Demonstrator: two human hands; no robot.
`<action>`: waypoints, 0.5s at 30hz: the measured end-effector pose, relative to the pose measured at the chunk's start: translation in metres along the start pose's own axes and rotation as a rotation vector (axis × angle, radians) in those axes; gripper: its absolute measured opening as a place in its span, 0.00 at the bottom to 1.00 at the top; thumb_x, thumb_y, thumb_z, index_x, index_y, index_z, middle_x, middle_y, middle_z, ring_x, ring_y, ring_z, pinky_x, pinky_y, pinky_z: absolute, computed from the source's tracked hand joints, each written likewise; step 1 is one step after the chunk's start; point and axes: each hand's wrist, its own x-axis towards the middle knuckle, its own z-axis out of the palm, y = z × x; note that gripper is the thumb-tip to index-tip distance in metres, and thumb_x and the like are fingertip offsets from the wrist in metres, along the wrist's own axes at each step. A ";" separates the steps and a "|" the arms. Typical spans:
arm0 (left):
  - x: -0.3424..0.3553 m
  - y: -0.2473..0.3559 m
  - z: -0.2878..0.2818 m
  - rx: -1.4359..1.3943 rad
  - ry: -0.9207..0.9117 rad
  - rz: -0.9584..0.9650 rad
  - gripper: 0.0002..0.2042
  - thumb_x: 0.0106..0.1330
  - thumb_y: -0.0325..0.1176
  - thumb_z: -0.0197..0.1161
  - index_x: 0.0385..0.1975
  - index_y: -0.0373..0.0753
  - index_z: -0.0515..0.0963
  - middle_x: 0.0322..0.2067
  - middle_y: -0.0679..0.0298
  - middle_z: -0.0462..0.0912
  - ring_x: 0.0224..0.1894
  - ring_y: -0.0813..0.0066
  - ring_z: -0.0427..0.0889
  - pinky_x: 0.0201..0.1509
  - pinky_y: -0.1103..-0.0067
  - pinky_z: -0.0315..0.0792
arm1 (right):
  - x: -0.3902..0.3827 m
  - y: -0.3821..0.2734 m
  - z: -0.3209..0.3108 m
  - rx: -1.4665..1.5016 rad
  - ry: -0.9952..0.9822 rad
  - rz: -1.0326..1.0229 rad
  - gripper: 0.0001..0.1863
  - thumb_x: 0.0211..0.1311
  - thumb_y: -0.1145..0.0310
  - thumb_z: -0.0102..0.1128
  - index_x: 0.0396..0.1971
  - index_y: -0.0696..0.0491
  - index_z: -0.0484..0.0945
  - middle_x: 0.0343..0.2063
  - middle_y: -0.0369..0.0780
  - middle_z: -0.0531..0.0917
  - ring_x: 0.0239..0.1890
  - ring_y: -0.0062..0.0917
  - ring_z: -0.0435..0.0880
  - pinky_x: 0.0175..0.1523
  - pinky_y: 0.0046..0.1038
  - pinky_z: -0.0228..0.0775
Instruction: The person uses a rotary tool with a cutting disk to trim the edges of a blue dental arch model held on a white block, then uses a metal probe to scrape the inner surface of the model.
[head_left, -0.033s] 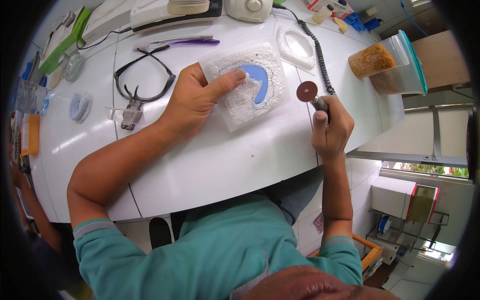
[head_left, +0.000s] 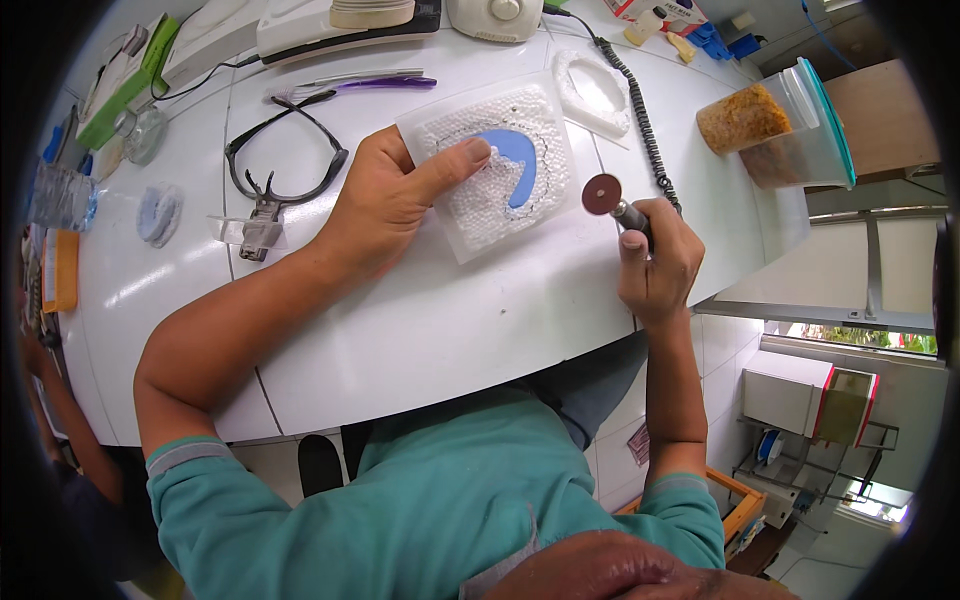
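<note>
My left hand [head_left: 395, 205] grips a squarish translucent tray [head_left: 450, 243] filled with white beads, its thumb pressing at a blue horseshoe-shaped piece [head_left: 515, 150] with a clear bumpy inner edge. A hand-drawn dark outline circles the piece. My right hand [head_left: 662, 260] is closed round a rotary handpiece [head_left: 633, 222] tipped with a brown disc [head_left: 602, 194], held just right of the tray, not touching it. A coiled black cord [head_left: 650, 140] runs from the handpiece toward the back.
On the white bench [head_left: 450, 340] lie safety glasses with loupes [head_left: 285, 195], a purple-handled instrument [head_left: 395, 83], a white mould [head_left: 590, 90] and clear containers with orange material [head_left: 750, 120]. Machines [head_left: 495, 15] stand at the back. Another person's arm [head_left: 70, 410] shows at the left edge.
My right hand, with the handpiece and disc, has shifted slightly left toward the tray. My left hand and the tray look almost unchanged.
</note>
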 end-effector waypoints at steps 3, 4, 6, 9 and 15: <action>-0.002 0.004 -0.002 0.083 0.047 -0.073 0.17 0.81 0.35 0.71 0.61 0.31 0.84 0.54 0.58 0.92 0.55 0.70 0.91 0.64 0.69 0.85 | -0.014 -0.003 0.002 -0.113 -0.065 -0.081 0.29 0.79 0.40 0.64 0.30 0.53 0.79 0.21 0.37 0.76 0.18 0.34 0.72 0.27 0.34 0.63; -0.002 0.005 -0.002 0.054 0.044 -0.069 0.16 0.80 0.34 0.72 0.60 0.31 0.84 0.54 0.58 0.92 0.55 0.71 0.91 0.63 0.70 0.85 | -0.016 -0.004 0.003 -0.161 -0.088 -0.101 0.30 0.78 0.39 0.66 0.29 0.53 0.78 0.20 0.37 0.75 0.17 0.35 0.70 0.27 0.35 0.61; -0.002 0.007 0.001 0.030 0.037 -0.071 0.16 0.80 0.34 0.72 0.60 0.31 0.84 0.53 0.59 0.92 0.54 0.72 0.91 0.63 0.71 0.85 | -0.016 -0.003 0.006 -0.148 -0.036 -0.108 0.30 0.75 0.38 0.68 0.28 0.52 0.78 0.20 0.36 0.74 0.17 0.33 0.69 0.26 0.34 0.60; -0.003 0.009 0.004 0.092 0.059 -0.051 0.17 0.79 0.35 0.74 0.59 0.30 0.85 0.51 0.59 0.93 0.51 0.73 0.91 0.60 0.72 0.86 | -0.016 -0.006 0.010 -0.189 -0.054 -0.093 0.30 0.73 0.38 0.69 0.27 0.52 0.77 0.19 0.36 0.73 0.16 0.32 0.68 0.25 0.34 0.59; -0.001 0.003 0.002 0.044 0.046 0.016 0.17 0.78 0.34 0.75 0.59 0.30 0.86 0.51 0.59 0.93 0.50 0.73 0.91 0.60 0.72 0.86 | -0.014 -0.006 0.012 -0.204 -0.015 -0.098 0.31 0.73 0.38 0.70 0.25 0.51 0.76 0.18 0.35 0.72 0.16 0.31 0.66 0.24 0.34 0.57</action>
